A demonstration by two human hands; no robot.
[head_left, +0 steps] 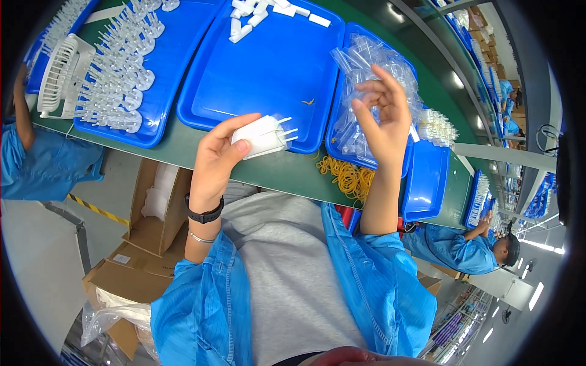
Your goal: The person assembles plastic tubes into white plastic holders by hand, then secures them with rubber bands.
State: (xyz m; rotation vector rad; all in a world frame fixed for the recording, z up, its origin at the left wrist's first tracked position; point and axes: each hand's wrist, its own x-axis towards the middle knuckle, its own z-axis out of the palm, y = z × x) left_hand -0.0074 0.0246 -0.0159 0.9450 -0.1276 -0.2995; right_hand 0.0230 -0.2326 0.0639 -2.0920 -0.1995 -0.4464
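Observation:
My left hand (pixel 223 149) is closed round a white plastic piece (pixel 259 136) with thin white prongs sticking out of its right end. It is above the near edge of a blue tray (pixel 256 79). My right hand (pixel 384 113) is raised over a second, narrower tray heaped with clear plastic sleeves (pixel 360 67). Its fingers are apart and curved, and I see nothing between them. Whether its fingertips touch the sleeves, I cannot tell.
White blocks (pixel 250 15) lie in the middle tray's far end. Pronged white pieces (pixel 119 79) stand in rows on the left, beside a white rack (pixel 61 76). Yellow rubber bands (pixel 345 177) lie at the table's near edge. Co-workers in blue sit at both sides.

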